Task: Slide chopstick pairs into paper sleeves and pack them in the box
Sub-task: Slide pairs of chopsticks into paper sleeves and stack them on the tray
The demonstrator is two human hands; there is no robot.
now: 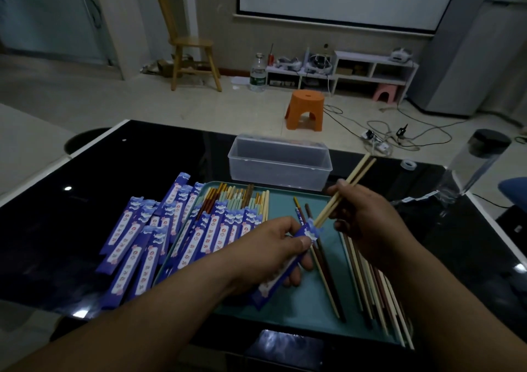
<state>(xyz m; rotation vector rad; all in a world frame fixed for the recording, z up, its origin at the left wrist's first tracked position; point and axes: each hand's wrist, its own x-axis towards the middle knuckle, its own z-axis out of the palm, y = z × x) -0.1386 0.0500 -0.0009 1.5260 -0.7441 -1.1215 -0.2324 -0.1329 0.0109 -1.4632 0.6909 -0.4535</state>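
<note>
Over the tray [308, 309], right hand [362, 220] pinches a chopstick pair [346, 183] slanting up toward tray's far-right corner, tips at mouth of the paper sleeve [303, 236] held in left hand [273, 246] grip, approx. in line.

The left hand [271, 246] covers the middle of the paper sleeve [310, 232]; the lower ends of the chopstick pair [358, 173] are hidden at its mouth. Print on the spare sleeves [128, 237] is too small to read. The left forearm [142, 329] and right forearm [456, 300] run off the bottom edge. At lower right, the right forearm hides part of the loose chopsticks [379, 300]
</note>
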